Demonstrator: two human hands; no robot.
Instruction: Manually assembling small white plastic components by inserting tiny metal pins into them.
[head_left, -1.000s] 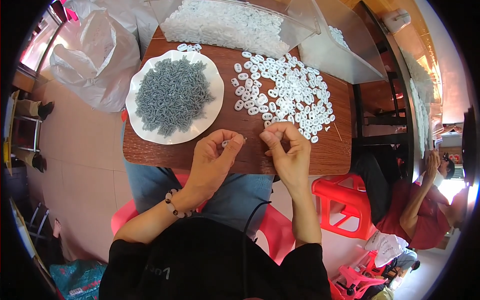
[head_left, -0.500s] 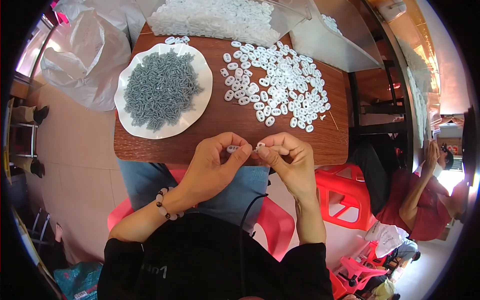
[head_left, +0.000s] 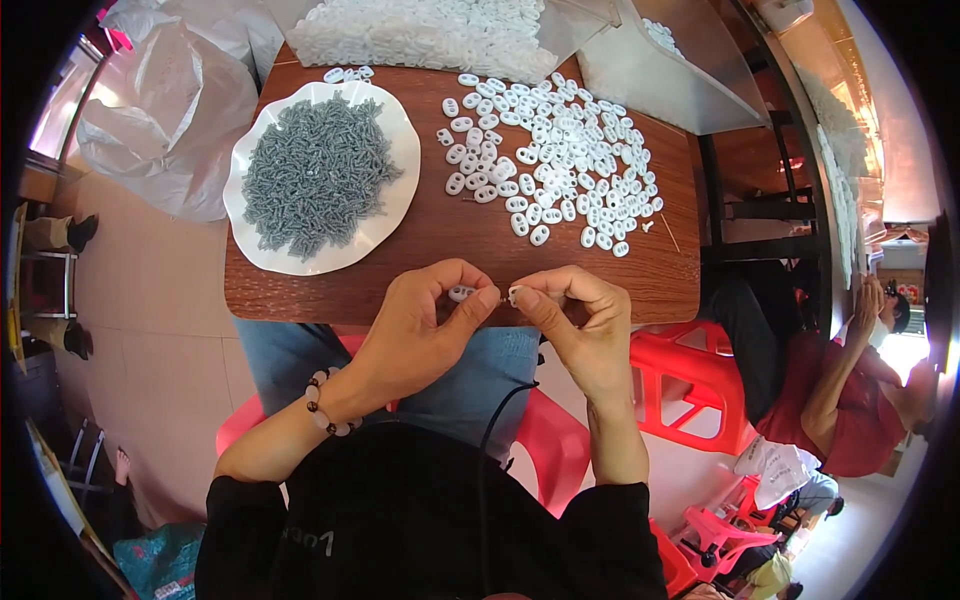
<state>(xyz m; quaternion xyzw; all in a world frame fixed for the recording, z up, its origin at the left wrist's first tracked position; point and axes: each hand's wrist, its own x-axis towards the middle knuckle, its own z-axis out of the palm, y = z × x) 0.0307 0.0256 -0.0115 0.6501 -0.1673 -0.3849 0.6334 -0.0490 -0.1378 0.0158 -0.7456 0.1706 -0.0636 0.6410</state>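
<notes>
My left hand (head_left: 425,325) is closed at the table's near edge, a white oval two-hole piece (head_left: 461,293) showing between its curled fingers and thumb. Facing it, my right hand (head_left: 585,325) pinches a small white piece (head_left: 516,294) between thumb and forefinger. The two sets of fingertips nearly meet; a tiny dark bit shows in the narrow gap, too small to name. Ahead to the right, many similar white oval pieces (head_left: 545,155) lie spread on the brown table (head_left: 440,235). At left, a scalloped white plate (head_left: 405,190) bears a heap of small grey ribbed pieces (head_left: 315,175).
A clear bin (head_left: 430,40) full of white pieces stands at the table's far edge. White sacks (head_left: 165,130) sit on the floor at left. A red stool (head_left: 690,385) is by the table's right side, with a seated person in a dark red top (head_left: 850,400) beyond.
Both hands stay close together with only small finger movements. The white piece at my right fingertips has turned slightly. The whole view has shifted a little.
</notes>
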